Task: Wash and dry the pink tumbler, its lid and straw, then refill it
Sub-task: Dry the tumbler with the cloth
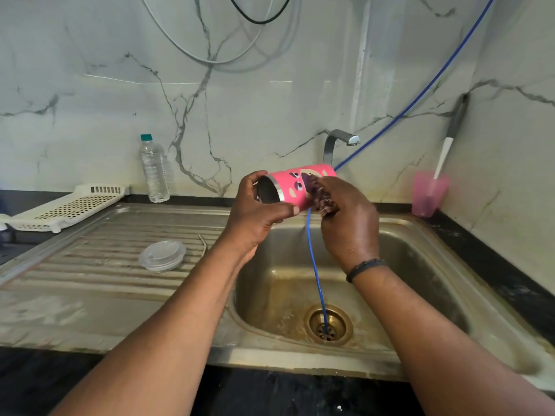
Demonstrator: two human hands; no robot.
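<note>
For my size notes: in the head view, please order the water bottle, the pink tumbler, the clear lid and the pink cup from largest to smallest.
1. pink tumbler, though nearest and partly covered by hands
2. water bottle
3. clear lid and pink cup: look alike, unranked

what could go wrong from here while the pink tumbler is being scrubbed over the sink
1. The pink tumbler lies sideways in the left hand, gripped only near its rim; if it is wet, it could slip into the sink.
2. The right hand rubs a scrubber close to the blue hose and might snag it.
3. The clear lid and straw lie on the stained drainboard and may pick up grime.
</note>
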